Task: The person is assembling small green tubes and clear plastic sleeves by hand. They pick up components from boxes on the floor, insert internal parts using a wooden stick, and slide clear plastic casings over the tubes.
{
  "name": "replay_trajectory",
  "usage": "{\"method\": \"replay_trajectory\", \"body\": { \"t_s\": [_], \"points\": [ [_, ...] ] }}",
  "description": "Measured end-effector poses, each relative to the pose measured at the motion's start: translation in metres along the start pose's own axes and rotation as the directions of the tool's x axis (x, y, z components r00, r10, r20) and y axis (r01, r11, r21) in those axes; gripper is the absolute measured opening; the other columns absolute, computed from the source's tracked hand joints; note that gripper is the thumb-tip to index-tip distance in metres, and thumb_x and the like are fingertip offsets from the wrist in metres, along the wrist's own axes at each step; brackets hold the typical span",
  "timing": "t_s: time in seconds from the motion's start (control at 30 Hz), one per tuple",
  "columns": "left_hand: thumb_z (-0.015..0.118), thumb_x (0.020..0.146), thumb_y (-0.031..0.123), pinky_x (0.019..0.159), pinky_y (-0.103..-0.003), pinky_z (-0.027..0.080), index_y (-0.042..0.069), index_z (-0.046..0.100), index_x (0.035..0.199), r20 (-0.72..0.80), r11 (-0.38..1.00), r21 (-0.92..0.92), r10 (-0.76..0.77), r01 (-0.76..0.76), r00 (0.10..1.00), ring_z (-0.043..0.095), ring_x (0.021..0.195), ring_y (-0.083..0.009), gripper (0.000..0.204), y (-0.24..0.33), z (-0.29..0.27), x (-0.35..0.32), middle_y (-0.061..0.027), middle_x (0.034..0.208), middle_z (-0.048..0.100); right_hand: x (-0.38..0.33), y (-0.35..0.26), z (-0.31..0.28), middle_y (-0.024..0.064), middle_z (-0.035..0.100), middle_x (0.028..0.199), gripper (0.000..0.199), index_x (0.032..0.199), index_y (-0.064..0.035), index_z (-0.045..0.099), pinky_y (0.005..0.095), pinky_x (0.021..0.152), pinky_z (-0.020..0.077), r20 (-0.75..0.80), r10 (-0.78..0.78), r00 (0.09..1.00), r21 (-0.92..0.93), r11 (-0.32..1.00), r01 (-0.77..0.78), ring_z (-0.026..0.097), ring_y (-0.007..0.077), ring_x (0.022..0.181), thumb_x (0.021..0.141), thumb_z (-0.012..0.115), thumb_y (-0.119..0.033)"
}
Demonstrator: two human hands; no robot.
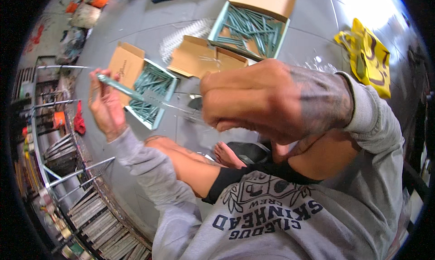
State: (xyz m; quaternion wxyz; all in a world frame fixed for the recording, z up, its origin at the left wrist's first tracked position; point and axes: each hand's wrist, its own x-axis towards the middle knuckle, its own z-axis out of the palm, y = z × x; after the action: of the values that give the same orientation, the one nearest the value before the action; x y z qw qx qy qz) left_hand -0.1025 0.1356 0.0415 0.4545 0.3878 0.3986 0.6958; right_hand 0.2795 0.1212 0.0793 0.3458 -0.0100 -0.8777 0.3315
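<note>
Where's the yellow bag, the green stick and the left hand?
Yellow bag [370, 56]: head view, on its printed side.
Green stick [121, 87]: head view, on its shaft.
Left hand [109, 108]: head view, on its palm.

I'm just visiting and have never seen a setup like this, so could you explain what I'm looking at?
There is no machine here: a person works with two bare hands. A camera worn on the head looks down, and its wide lens bends straight edges and darkens the corners. The left hand holds a slim teal stick, pen-like in shape. The right hand is closer to the camera, fingers curled; what it grips, if anything, is hidden. On the gray floor stand two open boxes full of similar teal sticks, with a piece of brown cardboard between them. A yellow bag lies to the right.
</note>
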Motion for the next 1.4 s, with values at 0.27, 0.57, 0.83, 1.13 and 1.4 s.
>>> {"method": "replay_trajectory", "body": {
  "t_s": [0.27, 0.57, 0.83, 1.13, 1.4],
  "points": [
    [0.062, 0.101, 0.027, 0.099, -0.044, 0.050, -0.002, 0.062, 0.120, 0.141, 0.968, 0.236, 0.051, -0.084, 0.989, 0.066, 0.100, -0.0254, 0.034, 0.015, -0.033, -0.022, -0.0117, 0.104, 0.068, -0.153, 0.060, -0.060, -0.0005, 0.054, 0.081, 0.026, 0.098, -0.0031, 0.059, 0.0231, 0.063, 0.0430, 0.057, 0.878, 0.476, 0.316, 0.437, -0.842, 0.053, 0.0066, 0.072, 0.104, 0.058, -0.028],
    [0.069, 0.096, 0.030, 0.101, -0.048, 0.041, 0.004, 0.064, 0.102, 0.353, 0.996, 0.010, -0.090, 0.092, 0.931, 0.065, 0.098, -0.0255, 0.028, 0.046, -0.056, -0.039, -0.0077, 0.089, 0.070, -0.428, 0.123, 0.130, 0.0148, 0.067, 0.093, 0.023, 0.100, -0.0043, 0.065, 0.0434, 0.075, 0.0517, -0.773, 0.627, 0.096, -0.069, 0.067, -0.995, 0.066, 0.0332, 0.082, 0.089, 0.074, -0.022],
    [0.067, 0.099, 0.023, 0.082, -0.030, 0.054, -0.003, 0.073, 0.106, 0.206, 0.864, 0.503, -0.150, 0.027, 0.967, 0.069, 0.087, -0.0175, 0.027, -0.026, 0.039, -0.074, -0.0122, 0.095, 0.074, -0.315, 0.103, 0.167, 0.0153, 0.066, 0.093, 0.016, 0.097, -0.0046, 0.067, 0.0451, 0.073, 0.0513, -0.681, 0.573, 0.455, -0.284, 0.366, -0.886, 0.064, 0.0343, 0.084, 0.084, 0.072, -0.012],
    [0.071, 0.096, 0.025, 0.059, -0.024, 0.055, -0.005, 0.073, 0.104, 0.203, 0.927, 0.369, -0.156, 0.071, 0.967, 0.067, 0.070, -0.0137, 0.030, -0.029, 0.061, -0.068, -0.0129, 0.085, 0.073, -0.289, 0.118, 0.299, 0.0107, 0.067, 0.085, 0.037, 0.081, -0.0062, 0.064, 0.0447, 0.087, 0.0414, -0.050, 0.868, 0.494, -0.583, 0.376, -0.720, 0.059, 0.0308, 0.094, 0.080, 0.074, -0.041],
    [0.072, 0.095, 0.025, 0.056, -0.022, 0.054, -0.005, 0.073, 0.105, 0.238, 0.953, 0.288, -0.162, 0.090, 0.958, 0.065, 0.065, -0.0119, 0.031, -0.024, 0.073, -0.065, -0.0139, 0.087, 0.074, -0.252, 0.127, 0.230, 0.0140, 0.067, 0.072, 0.032, 0.083, -0.0039, 0.062, 0.0458, 0.071, 0.0492, -0.024, 0.906, 0.422, -0.159, 0.413, -0.897, 0.066, 0.0354, 0.075, 0.083, 0.077, -0.032]
  ]
}}
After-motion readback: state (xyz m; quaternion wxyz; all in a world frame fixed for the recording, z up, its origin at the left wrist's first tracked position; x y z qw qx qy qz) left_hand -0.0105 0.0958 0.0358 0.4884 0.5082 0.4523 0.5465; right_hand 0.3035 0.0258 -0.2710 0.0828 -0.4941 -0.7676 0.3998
